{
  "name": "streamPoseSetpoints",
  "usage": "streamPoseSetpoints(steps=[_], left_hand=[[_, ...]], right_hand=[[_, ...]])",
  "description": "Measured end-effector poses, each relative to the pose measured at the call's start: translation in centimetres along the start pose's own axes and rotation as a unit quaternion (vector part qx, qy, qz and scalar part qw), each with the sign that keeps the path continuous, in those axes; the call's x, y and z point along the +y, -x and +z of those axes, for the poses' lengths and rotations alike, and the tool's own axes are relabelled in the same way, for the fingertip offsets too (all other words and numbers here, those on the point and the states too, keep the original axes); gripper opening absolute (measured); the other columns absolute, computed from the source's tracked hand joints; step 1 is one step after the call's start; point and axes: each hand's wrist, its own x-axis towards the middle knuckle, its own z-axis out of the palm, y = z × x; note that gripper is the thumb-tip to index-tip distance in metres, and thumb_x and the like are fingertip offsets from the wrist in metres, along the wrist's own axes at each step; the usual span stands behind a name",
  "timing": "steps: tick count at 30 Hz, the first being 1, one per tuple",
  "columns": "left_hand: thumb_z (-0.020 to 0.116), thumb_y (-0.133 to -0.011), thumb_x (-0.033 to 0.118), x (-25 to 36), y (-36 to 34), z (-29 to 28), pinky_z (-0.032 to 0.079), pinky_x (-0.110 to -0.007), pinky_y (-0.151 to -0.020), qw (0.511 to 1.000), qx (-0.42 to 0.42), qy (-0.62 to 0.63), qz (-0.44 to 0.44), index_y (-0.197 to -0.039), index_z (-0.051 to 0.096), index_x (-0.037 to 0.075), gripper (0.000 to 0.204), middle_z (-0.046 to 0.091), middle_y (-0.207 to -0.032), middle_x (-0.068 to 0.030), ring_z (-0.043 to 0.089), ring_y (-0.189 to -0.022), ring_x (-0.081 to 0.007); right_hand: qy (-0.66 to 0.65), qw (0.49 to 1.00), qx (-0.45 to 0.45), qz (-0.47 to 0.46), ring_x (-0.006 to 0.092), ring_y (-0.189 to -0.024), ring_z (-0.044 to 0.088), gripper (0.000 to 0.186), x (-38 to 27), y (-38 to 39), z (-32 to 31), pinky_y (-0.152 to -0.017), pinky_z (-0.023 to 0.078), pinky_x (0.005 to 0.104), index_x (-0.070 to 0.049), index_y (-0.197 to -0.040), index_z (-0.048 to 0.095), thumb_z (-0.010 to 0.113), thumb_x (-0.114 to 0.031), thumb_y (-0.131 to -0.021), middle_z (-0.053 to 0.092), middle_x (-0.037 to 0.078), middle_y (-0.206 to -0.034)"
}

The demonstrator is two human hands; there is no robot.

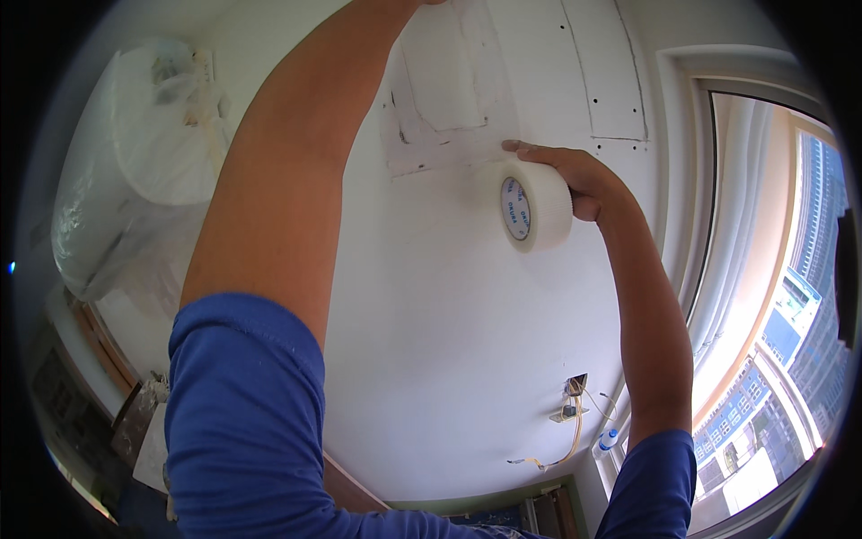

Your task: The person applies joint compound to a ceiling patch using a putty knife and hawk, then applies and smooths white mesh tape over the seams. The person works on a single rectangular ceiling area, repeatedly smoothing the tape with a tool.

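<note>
My left arm reaches up to the top edge, where only a sliver of my left hand (429, 3) shows; its fingers are out of sight. My right hand (588, 184) grips a wide roll of white, textured tape (548, 216), its fingertips near the wall beside a pale, translucent rectangular patch (444, 148) with dark smudges and a faint inner outline. A pencilled rectangle (615, 135) with several small dark holes is on the white wall right of the patch.
A plastic-wrapped white object (126, 180) hangs at the left. At the right is a window (745, 225) with a white frame. Low on the wall, loose wires (570, 413) come out of openings, near a small bottle (608, 440) on the sill. Dark wooden items (130, 404) sit lower left.
</note>
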Motion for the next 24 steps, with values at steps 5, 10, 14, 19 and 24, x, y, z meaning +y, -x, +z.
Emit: streamPoseSetpoints(steps=[5, 10, 14, 19, 24], left_hand=[[0.036, -0.115, 0.045, -0.2, 0.0, 0.0, 0.017, -0.059, -0.133, 1.0, 0.0, 0.007, 0.005, -0.168, 0.023, -0.003, 0.073, 0.014, -0.18, -0.0183, 0.009, -0.167, -0.0357], [0.035, -0.116, 0.045, 0.2, -0.1, -0.4, 0.016, -0.059, -0.133, 1.0, -0.01, -0.002, 0.005, -0.169, 0.022, -0.002, 0.072, 0.013, -0.18, -0.0184, 0.008, -0.167, -0.0355], [0.036, -0.116, 0.044, 0.1, 0.0, -0.2, 0.016, -0.059, -0.133, 1.0, -0.006, 0.003, 0.001, -0.168, 0.023, -0.003, 0.071, 0.013, -0.18, -0.018, 0.007, -0.167, -0.0355], [0.04, -0.115, 0.037, 0.4, 0.8, 0.5, 0.021, -0.06, -0.131, 0.996, 0.071, -0.027, 0.039, -0.162, 0.038, -0.003, 0.062, 0.028, -0.176, -0.0182, 0.018, -0.165, -0.0356], [0.042, -0.114, 0.033, 2.3, 3.4, 2.6, 0.024, -0.06, -0.13, 0.993, 0.101, -0.019, 0.057, -0.156, 0.049, -0.003, 0.056, 0.042, -0.169, -0.0185, 0.031, -0.16, -0.0348]], right_hand=[[-0.003, 1.0, -0.013, 0.006, 0.0326, -0.136, 0.061, 0.056, 0.1, 0.0, 0.1, -0.111, 0.053, 0.0394, -0.01, -0.155, 0.06, 0.065, -0.031, -0.104, 0.06, 0.021, -0.153], [-0.001, 1.0, -0.02, 0.002, 0.0331, -0.138, 0.059, 0.057, 0.1, -0.4, -0.1, -0.112, 0.051, 0.0396, -0.009, -0.156, 0.058, 0.065, -0.031, -0.104, 0.058, 0.022, -0.154], [0.009, 0.999, -0.033, 0.001, 0.0327, -0.139, 0.058, 0.059, -0.1, -0.4, 0.0, -0.113, 0.05, 0.0389, -0.008, -0.157, 0.056, 0.064, -0.032, -0.104, 0.056, 0.022, -0.156], [0.008, 0.999, -0.037, 0.001, 0.0324, -0.14, 0.058, 0.061, -0.2, -0.6, 0.1, -0.114, 0.049, 0.0385, -0.008, -0.158, 0.056, 0.065, -0.033, -0.102, 0.056, 0.022, -0.157], [0.036, 0.999, -0.005, 0.024, 0.0324, -0.137, 0.06, 0.061, -0.5, -0.4, 0.7, -0.112, 0.051, 0.0387, -0.01, -0.158, 0.056, 0.066, -0.034, -0.102, 0.058, 0.022, -0.154]])
